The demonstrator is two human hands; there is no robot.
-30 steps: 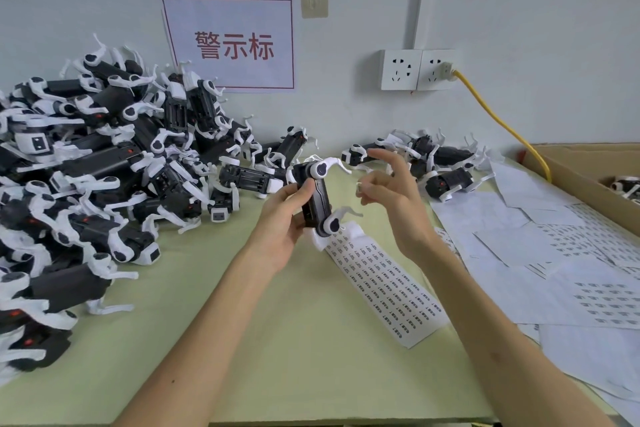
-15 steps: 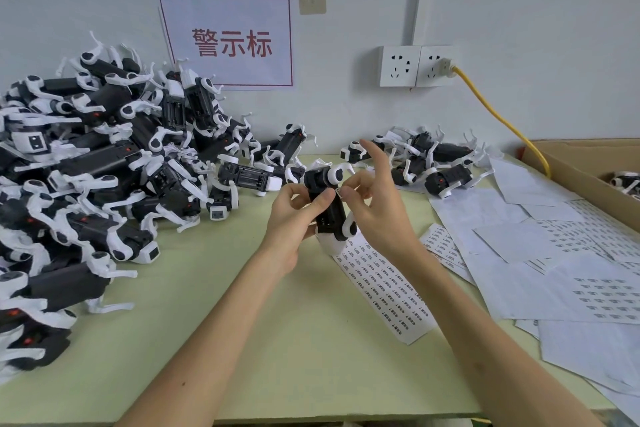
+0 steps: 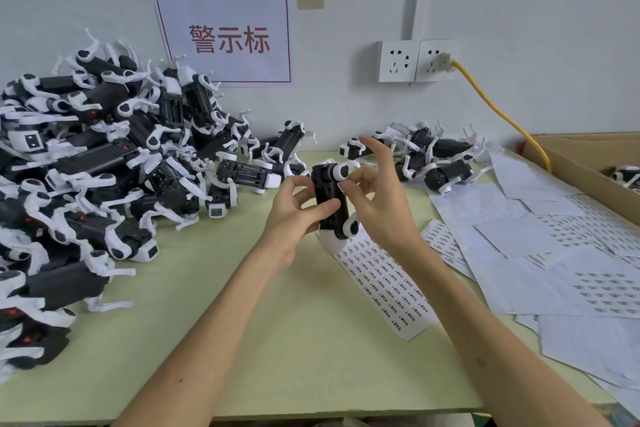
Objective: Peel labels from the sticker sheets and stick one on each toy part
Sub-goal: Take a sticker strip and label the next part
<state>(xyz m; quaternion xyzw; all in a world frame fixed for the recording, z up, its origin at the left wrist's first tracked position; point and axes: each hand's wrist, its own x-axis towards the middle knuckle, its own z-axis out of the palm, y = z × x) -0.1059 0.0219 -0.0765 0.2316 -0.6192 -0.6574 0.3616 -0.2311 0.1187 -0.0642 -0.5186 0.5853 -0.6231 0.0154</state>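
We see left hand (image 3: 294, 215) gripping black-white toy part (image 3: 330, 204) upright over sticker sheet (image 3: 384, 282); right hand (image 3: 377, 204) thumb presses small label (image 3: 341, 186) onto it.

Print on the sticker sheet (image 3: 384, 282) too small to read; toy pile (image 3: 69, 184) cut off at left edge

This is a factory assembly or packing station: a pale green surface (image 3: 242, 340) set against a bare wall carries a big heap of identical black-and-white toy parts (image 3: 86, 184) on the left and a smaller batch (image 3: 436, 159) at the back. Sticker sheets (image 3: 384, 284) and loose backing papers (image 3: 554, 253) cover the right side beside an open cardboard box (image 3: 588, 163). A red-lettered printed sign (image 3: 227, 38) is taped to the wall near sockets (image 3: 415, 61) with a yellow cable (image 3: 502, 114) plugged in.
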